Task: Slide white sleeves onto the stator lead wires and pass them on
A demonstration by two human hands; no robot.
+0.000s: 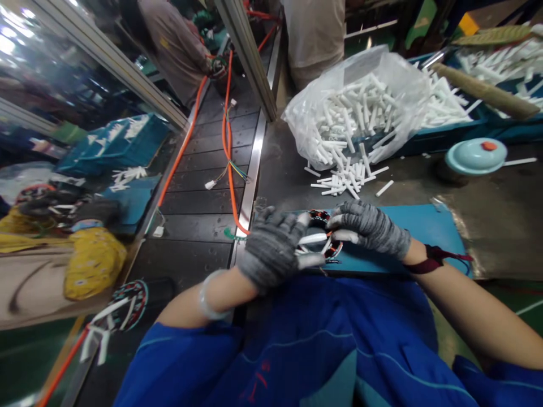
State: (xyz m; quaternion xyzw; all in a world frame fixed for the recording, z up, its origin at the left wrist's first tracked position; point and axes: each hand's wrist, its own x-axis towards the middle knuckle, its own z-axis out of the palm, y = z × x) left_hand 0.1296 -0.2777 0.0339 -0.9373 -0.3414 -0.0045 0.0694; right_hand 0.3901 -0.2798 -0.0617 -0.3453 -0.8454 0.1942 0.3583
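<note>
While the left hand (274, 249) in a grey knit glove is gripping the round black-and-orange wound part (333, 249) on the blue mat (418, 226), the right hand (367, 226) is pinching its far side. Short white tubes (348, 180) are lying beyond both hands.

Red marks (255, 381) on the blue garment (297, 339) cannot be clearly read.
</note>
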